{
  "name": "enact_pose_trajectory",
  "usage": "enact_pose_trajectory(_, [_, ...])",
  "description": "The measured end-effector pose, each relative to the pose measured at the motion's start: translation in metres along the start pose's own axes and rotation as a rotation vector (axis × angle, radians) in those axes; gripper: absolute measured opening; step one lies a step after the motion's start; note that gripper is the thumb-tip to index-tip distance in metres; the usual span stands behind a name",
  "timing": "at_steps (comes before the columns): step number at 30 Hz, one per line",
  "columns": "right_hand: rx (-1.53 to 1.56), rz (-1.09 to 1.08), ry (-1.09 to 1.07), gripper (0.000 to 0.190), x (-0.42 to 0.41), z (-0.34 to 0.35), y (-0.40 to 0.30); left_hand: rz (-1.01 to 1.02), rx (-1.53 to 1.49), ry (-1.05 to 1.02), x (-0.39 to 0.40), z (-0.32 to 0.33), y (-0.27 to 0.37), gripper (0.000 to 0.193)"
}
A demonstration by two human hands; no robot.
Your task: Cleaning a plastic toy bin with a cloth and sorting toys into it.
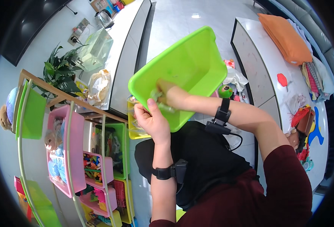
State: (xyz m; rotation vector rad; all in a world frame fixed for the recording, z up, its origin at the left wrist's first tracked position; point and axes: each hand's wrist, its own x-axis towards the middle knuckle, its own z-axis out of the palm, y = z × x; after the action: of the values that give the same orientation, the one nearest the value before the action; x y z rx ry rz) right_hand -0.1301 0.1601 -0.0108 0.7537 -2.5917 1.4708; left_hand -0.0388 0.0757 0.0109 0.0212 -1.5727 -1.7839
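Note:
A bright green plastic bin [189, 61] is held up tilted in front of me, its open side facing me. My left hand [155, 123] grips its near-left rim, thumb on top. Inside the bin, my right hand [171, 95] is blurred and bent at the wrist against the inner wall. A crumpled pale wipe or cloth [167, 107] is bunched in its fingers. A small dark speck shows on the bin's inner surface. Both of my forearms wear black straps with small devices.
At left, a toy rack [70, 99] carries pink bins [77, 159], green bins and yellow bins with toys. A yellow bin [138, 135] stands behind my left hand. Toys, including a green one [225, 91], lie on the floor. A white table [303, 85] at right bears folded cloths and toys.

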Motion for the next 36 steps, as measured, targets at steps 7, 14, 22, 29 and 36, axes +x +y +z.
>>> enact_pose_trajectory(7, [0.002,0.09,0.445,0.033,0.048,-0.061,0.03,0.03,0.113,0.108,0.007,0.007,0.0,0.028])
enact_pose_trajectory(14, [-0.283,0.165,0.575,0.038,0.074,-0.01,0.056,0.0,0.073,-0.075,-0.001,0.005,-0.001,0.024])
enact_pose_trajectory(22, [-0.093,-0.132,0.254,0.036,0.027,0.028,-0.018,0.028,0.077,-0.078,0.006,-0.004,-0.002,0.024])
enact_pose_trajectory(29, [-0.063,-0.206,-0.171,0.023,0.029,0.029,0.005,-0.091,0.085,-0.181,0.004,-0.01,0.0,0.018])
enact_pose_trajectory(36, [-0.378,-0.535,-0.6,0.017,-0.001,0.015,0.015,-0.043,0.066,-0.114,0.006,-0.011,-0.009,0.018])
